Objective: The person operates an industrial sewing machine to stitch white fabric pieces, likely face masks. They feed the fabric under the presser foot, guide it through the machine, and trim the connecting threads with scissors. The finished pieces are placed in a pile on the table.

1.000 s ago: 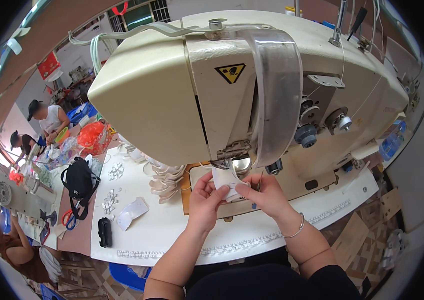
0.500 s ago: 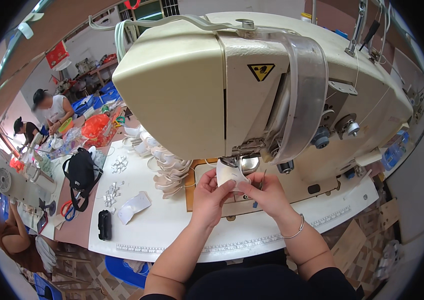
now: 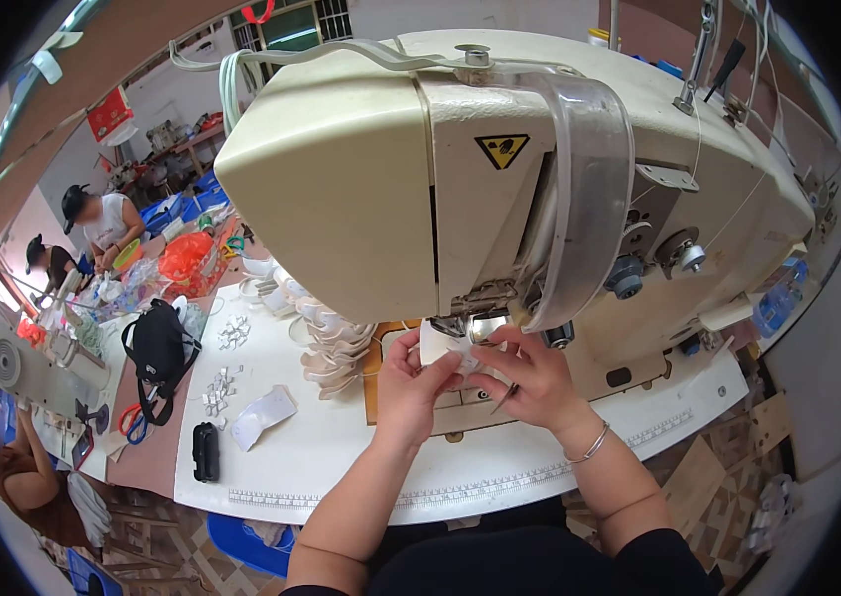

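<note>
A small curved white piece, like cut leather or fabric, sits under the head of a large cream sewing machine. My left hand pinches its near left edge between thumb and fingers. On the right, my right hand has its thumb and index finger at the piece's right side. A thin metal tool sticks out from the curled fingers of that hand; its kind is too small to tell. The needle area is partly hidden by the machine head and my fingers.
Stacked white curved pieces stand left of the machine. Small silvery bits, a loose white piece and a black case lie on the white table. A black bag rests farther left. Other people sit beyond.
My right hand has shifted, its index finger lifting and reaching over toward the presser area. The thin tool has turned in its fingers. The white piece has moved slightly left in view.
</note>
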{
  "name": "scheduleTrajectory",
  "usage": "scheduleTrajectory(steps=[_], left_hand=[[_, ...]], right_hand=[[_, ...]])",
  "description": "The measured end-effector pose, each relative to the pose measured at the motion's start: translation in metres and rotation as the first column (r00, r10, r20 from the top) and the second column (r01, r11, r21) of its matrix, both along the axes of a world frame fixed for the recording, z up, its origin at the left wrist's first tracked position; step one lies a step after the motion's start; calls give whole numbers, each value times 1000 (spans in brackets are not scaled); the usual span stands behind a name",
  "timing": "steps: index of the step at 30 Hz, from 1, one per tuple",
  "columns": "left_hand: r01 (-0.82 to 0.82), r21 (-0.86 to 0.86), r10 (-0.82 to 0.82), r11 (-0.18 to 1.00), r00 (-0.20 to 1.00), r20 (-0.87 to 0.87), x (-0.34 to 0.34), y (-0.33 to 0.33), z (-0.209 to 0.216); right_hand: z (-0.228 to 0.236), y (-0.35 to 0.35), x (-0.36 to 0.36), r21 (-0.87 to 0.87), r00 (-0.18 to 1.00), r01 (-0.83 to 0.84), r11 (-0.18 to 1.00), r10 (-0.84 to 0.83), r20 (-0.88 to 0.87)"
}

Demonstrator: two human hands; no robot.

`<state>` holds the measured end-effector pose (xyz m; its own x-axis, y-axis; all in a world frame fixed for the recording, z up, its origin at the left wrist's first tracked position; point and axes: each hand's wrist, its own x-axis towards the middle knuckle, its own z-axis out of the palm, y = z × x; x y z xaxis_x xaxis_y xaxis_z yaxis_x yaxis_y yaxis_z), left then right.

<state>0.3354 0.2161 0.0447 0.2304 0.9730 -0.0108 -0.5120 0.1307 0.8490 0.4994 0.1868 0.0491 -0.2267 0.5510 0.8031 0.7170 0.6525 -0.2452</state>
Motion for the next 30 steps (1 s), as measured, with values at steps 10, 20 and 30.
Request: scheduleTrajectory(steps=[10,20,30], left_hand=[[216,-22,-217,976,976,-37,-18,33,10],[142,36,-137,989,984,-114,-13,18,21],[62,138,-38,989,984,-172,-9,17,14]], right_hand=[[6,0,-1,36,1000,-22,999,22,-9],[-11,6,6,-31,885,236,971,-228,-405],[-19,11,1,196,981,162,967,-137,-134]])
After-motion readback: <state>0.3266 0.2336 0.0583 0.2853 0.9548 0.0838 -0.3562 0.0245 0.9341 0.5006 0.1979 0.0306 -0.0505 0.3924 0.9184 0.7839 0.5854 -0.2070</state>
